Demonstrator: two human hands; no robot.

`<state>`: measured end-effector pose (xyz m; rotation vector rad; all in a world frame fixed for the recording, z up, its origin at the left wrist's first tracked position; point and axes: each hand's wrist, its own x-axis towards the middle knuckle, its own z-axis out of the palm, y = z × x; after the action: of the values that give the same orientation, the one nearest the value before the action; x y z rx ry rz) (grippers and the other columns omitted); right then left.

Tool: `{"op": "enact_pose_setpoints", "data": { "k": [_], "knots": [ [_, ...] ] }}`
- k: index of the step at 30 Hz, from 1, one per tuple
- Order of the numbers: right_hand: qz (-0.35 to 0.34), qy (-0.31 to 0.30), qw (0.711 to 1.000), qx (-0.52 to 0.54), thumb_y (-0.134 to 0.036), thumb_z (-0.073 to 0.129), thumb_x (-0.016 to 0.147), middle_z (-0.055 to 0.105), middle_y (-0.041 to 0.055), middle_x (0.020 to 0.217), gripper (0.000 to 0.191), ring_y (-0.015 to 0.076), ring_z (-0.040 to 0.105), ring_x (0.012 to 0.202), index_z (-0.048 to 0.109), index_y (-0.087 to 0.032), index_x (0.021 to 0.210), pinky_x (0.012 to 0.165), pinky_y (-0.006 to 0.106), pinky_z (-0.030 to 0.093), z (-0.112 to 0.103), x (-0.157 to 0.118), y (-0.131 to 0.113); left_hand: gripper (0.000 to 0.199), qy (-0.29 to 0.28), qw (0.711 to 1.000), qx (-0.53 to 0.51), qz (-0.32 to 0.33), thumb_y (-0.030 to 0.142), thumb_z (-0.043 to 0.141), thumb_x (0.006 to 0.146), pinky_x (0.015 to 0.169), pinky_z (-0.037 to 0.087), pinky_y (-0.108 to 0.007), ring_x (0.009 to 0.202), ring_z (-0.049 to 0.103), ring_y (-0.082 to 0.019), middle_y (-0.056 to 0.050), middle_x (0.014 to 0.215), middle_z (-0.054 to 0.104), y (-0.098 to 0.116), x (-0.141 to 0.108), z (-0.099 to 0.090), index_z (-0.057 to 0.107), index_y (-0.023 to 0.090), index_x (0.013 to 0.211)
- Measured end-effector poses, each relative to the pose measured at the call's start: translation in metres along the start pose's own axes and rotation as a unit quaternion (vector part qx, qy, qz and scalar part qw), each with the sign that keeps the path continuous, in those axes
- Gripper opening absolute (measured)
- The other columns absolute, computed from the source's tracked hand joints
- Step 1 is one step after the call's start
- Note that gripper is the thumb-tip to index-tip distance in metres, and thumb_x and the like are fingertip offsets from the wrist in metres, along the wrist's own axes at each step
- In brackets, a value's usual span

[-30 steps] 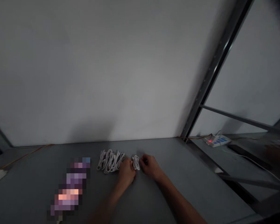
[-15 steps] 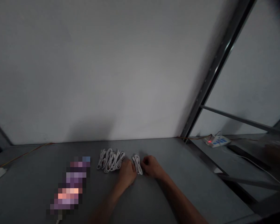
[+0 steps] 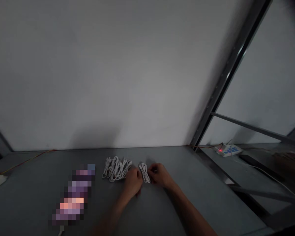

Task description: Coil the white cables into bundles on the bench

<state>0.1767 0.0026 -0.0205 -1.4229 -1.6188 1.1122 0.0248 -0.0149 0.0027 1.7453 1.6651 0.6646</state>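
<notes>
Between my left hand and my right hand lies a small coil of white cable, resting on the grey table. Both hands press in on its sides and seem to pinch it, though my fingers are partly hidden. A larger bundle of white cables lies just left of my left hand, untouched.
A long object, pixelated beyond recognition, lies left of the bundle. A power strip with a red light sits on a lower surface behind a metal frame strut. A co-worker's hand shows dimly at far right.
The small coil has become longer and narrower since the oldest frame, and it now slants. My right hand sits slightly further right.
</notes>
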Motion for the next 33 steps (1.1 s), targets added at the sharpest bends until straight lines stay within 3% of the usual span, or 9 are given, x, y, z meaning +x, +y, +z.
{"op": "enact_pose_setpoints", "data": {
  "k": [11,19,27,33],
  "knots": [
    [0.020,0.001,0.998,0.058,-0.018,0.055,0.073,0.055,-0.0032,0.047,0.012,0.0082,0.049,0.037,0.057,-0.015,0.062,0.037,0.017,0.035,0.000,-0.001,-0.008,0.028,0.024,0.999,0.040,0.010,0.009,0.043,0.085,0.066,0.040,-0.024,0.072,0.064,-0.016,-0.004,0.063,0.063,0.002,0.004,-0.003,0.056,0.016,0.061],
    [0.006,0.008,1.000,0.028,-0.015,0.053,0.072,0.056,-0.0041,0.049,0.006,0.0085,0.052,0.037,0.055,-0.016,0.067,0.037,0.016,0.037,0.000,-0.005,-0.008,0.029,-0.005,1.000,-0.018,-0.023,0.017,0.040,0.088,0.049,0.039,-0.022,0.040,0.054,-0.012,0.004,0.040,0.051,-0.002,0.000,0.001,0.060,0.015,0.068],
    [0.026,0.042,0.997,-0.066,-0.011,0.051,0.073,0.055,-0.0021,0.048,0.016,0.0064,0.046,0.037,0.057,-0.014,0.058,0.038,0.015,0.030,0.000,-0.003,-0.008,0.029,-0.023,0.997,-0.061,-0.040,0.012,0.034,0.088,0.038,0.033,-0.020,0.031,0.048,-0.011,0.007,0.041,0.047,-0.001,-0.002,0.000,0.055,0.016,0.068],
    [0.061,0.034,0.995,-0.065,-0.010,0.051,0.072,0.049,-0.0044,0.041,0.021,0.0061,0.042,0.035,0.056,-0.014,0.052,0.038,0.016,0.027,-0.004,-0.005,-0.016,0.025,-0.019,0.997,-0.069,-0.036,0.014,0.038,0.087,0.042,0.037,-0.020,0.034,0.050,-0.010,0.007,0.041,0.048,0.000,-0.001,-0.001,0.051,0.018,0.065]
  ]
}}
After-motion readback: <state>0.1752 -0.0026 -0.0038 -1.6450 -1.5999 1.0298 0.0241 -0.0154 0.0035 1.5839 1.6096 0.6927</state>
